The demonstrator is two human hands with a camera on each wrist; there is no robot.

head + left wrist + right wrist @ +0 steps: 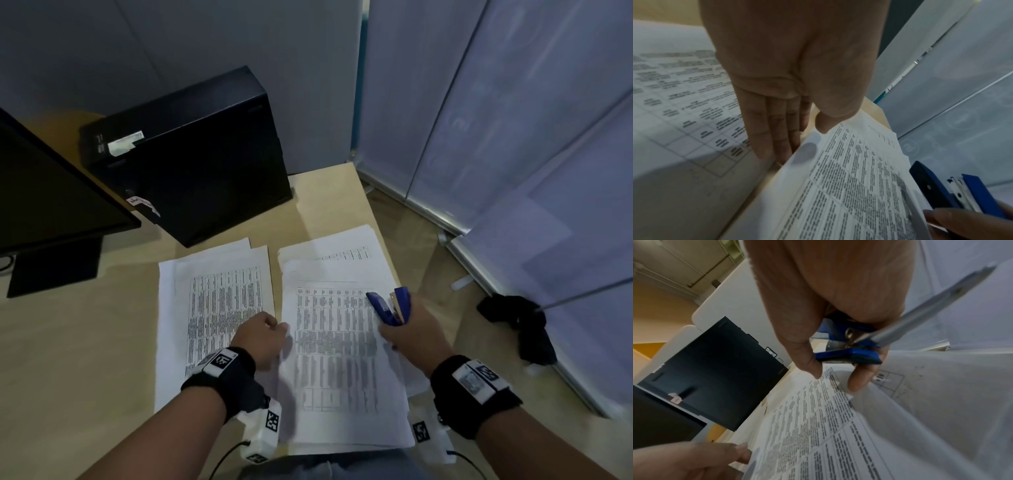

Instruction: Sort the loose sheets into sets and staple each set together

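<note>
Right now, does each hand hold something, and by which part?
The right hand grips the blue stapler by its rear end. The left hand pinches the left edge of the right paper stack.

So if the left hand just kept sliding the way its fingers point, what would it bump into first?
Probably the black computer case at the back of the desk; the left hand would first run along the gap between both paper stacks. Depth is unclear.

Dim bluish indoor light, soft shadows, motion-blurred printed text, strong wide-angle bending at edges
</note>
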